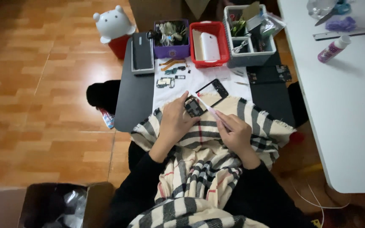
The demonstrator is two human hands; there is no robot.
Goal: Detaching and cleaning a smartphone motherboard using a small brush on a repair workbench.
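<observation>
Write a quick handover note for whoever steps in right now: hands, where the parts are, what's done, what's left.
Left hand: holds a small dark phone part at the low table's near edge.
Right hand: grips a thin pink tool, its tip at the part.
Parts: black frame just beyond; small boards and flex cables on the white cloth; purple bin, red bin and grey bin at the far edge.
Done: phone apparently stripped, pieces laid out.
Left: work on the held part seems unfinished.

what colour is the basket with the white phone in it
Red basket, holding a white phone; seen best in the head view.
</observation>
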